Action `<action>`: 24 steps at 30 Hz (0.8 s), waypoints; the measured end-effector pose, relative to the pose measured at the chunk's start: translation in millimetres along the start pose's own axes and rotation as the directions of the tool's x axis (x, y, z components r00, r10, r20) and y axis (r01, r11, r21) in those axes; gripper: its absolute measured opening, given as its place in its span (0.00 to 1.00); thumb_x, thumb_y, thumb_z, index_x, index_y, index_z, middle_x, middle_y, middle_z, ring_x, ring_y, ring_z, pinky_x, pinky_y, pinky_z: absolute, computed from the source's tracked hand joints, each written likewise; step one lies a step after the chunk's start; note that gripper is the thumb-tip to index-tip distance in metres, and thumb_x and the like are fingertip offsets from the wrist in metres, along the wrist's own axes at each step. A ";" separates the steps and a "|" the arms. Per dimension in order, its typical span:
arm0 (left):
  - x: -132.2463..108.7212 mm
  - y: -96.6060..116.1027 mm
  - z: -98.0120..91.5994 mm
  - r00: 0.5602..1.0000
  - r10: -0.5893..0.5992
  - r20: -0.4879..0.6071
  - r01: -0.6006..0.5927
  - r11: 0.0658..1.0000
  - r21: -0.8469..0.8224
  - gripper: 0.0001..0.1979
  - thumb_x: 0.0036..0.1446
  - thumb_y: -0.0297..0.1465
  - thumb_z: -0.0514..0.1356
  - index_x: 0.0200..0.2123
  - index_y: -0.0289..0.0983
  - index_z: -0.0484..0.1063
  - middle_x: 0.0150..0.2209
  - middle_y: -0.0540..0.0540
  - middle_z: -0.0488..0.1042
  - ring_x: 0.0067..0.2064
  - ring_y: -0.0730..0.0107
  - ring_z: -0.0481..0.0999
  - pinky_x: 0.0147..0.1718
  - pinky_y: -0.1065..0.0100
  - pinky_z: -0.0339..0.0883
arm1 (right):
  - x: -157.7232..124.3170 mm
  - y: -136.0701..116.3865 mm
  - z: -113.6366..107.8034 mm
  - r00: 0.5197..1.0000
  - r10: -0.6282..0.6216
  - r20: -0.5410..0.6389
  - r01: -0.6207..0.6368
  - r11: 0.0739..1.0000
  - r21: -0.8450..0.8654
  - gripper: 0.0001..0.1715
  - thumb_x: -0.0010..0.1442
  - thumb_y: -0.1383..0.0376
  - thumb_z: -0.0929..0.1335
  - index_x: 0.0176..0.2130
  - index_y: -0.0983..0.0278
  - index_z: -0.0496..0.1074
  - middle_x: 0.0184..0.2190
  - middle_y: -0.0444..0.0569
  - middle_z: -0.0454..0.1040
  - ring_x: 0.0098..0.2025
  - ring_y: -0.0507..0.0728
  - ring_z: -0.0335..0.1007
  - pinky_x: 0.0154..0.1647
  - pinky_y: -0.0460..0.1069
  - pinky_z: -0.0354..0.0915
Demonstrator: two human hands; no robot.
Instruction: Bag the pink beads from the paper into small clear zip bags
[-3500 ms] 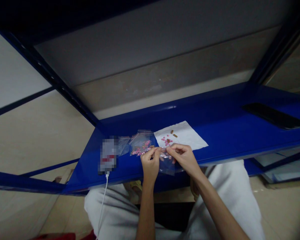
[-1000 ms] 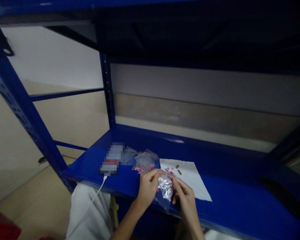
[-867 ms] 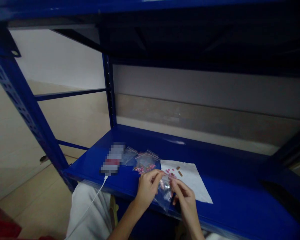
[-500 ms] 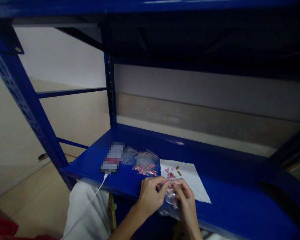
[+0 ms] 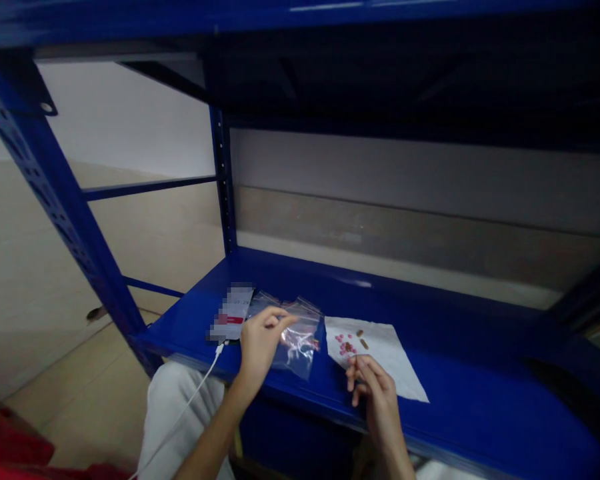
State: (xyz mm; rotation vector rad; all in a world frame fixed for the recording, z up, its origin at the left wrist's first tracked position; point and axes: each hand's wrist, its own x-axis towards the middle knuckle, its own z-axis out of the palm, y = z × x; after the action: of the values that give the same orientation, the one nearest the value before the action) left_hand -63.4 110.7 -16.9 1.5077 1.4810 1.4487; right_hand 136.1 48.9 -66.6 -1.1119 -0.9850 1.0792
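Left hand [image 5: 259,341]: pinching the bag [image 5: 299,360], apparently by its edge, thumb and fingertip closing.
Bag: showing at left hand's three o'clock, looking light, limp, slippery; top edge seeming the surest hold.
Right hand [image 5: 377,390]: curling loosely; cannot tell whether it is gripping anything.
Pills [image 5: 349,347]: lying on paper [image 5: 400,363] at right hand's eleven o'clock, likely rolling easily.

White four-sided sheet [image 5: 398,353]: matt paper. Left of the sheet, clear rectangular bag [image 5: 301,361]: glossy, crinkled plastic. Beneath the sheet, flat blue shelf [image 5: 460,363]: smooth, shiny metal.
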 end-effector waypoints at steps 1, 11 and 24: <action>13.1 -3.9 -7.8 1.000 0.018 -0.012 -0.018 0.999 0.034 0.15 0.45 0.44 0.61 0.25 0.36 0.72 0.11 0.56 0.64 0.17 0.76 0.63 0.20 0.75 0.54 | 0.5 -0.4 0.5 1.000 0.006 0.009 -0.006 1.000 -0.011 0.18 0.53 0.52 0.66 0.29 0.66 0.71 0.22 0.46 0.67 0.21 0.50 0.61 0.13 0.41 0.56; 77.3 -36.5 -27.8 1.000 0.010 0.017 -0.019 0.782 0.623 0.15 0.48 0.43 0.59 0.37 0.41 0.74 0.28 0.48 0.76 0.32 0.63 0.74 0.25 0.71 0.57 | 0.3 -7.7 7.2 1.000 0.003 -0.014 -0.004 0.999 -0.045 0.19 0.51 0.52 0.67 0.29 0.67 0.73 0.21 0.46 0.68 0.20 0.49 0.62 0.12 0.41 0.59; 3.0 -16.1 44.8 0.813 0.430 0.391 -0.581 0.620 0.527 0.18 0.51 0.40 0.59 0.43 0.38 0.71 0.49 0.39 0.69 0.53 0.53 0.64 0.49 0.53 0.57 | -0.7 -7.9 9.9 0.999 -0.013 -0.033 0.014 1.000 0.021 0.20 0.49 0.52 0.69 0.28 0.67 0.73 0.20 0.46 0.68 0.19 0.49 0.63 0.10 0.41 0.59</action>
State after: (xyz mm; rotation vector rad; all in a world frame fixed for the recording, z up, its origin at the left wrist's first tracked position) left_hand -27.6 129.5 -42.1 2.6029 1.5353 1.0093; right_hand 127.6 49.3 -57.2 -1.1007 -0.9519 1.0555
